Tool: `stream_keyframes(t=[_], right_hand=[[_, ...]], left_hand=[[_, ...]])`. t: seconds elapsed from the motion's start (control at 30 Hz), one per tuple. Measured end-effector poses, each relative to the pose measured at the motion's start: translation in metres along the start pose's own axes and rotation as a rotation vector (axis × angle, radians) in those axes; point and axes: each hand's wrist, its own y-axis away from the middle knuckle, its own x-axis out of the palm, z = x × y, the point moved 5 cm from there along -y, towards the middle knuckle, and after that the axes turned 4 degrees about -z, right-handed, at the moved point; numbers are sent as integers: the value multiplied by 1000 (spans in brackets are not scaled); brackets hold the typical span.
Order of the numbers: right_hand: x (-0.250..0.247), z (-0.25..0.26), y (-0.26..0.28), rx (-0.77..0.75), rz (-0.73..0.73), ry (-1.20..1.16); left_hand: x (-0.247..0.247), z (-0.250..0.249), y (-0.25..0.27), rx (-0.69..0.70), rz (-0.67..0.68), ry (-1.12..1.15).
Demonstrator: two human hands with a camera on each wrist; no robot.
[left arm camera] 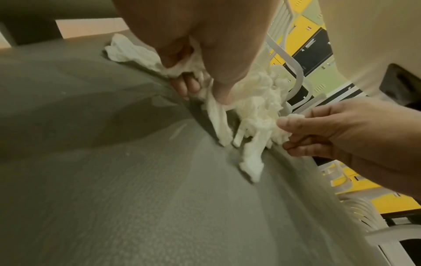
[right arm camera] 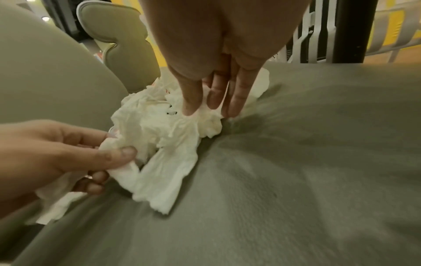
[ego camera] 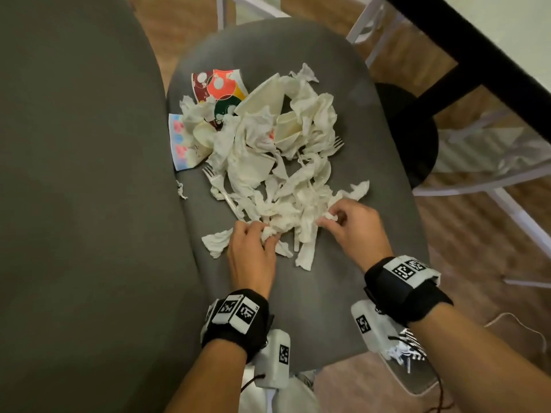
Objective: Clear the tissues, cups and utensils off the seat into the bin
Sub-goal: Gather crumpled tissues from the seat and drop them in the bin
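Note:
A heap of crumpled white tissues (ego camera: 268,162) covers the middle of the grey seat (ego camera: 372,162). Mixed into it are a crushed colourful paper cup (ego camera: 220,87), a pastel cup (ego camera: 180,141), flattened white cups (ego camera: 264,96) and clear plastic forks (ego camera: 213,177). My left hand (ego camera: 267,234) grips a wad of tissue at the heap's near left edge, fingers curled round it (left arm camera: 193,72). My right hand (ego camera: 329,217) pinches a tissue at the near right edge, between thumb and fingers (right arm camera: 200,109). No bin is in view.
The seat's grey backrest (ego camera: 74,174) rises on the left. A black table post and round base (ego camera: 408,129) stand right of the seat, with white chair frames (ego camera: 477,186) beyond on the wooden floor. A small tissue scrap (ego camera: 182,190) lies by the backrest.

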Motion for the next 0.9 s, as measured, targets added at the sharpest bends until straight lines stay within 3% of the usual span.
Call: stream_keyframes(t=[0.13, 0.33, 0.5, 0.73, 0.9], right_hand=[[0, -11, 1, 10, -69, -64], [2, -11, -6, 50, 52, -2], [16, -12, -10, 12, 130, 52], [-8, -15, 2, 110, -183, -174], [-26, -17, 18, 200, -322, -311]], left_hand=[[1, -3, -2, -6, -44, 90], [-5, -5, 1, -120, -80, 183], [-6, -5, 0, -78, -95, 248], [-11, -5, 2, -63, -146, 210], [-7, -11, 6, -44, -109, 276]])
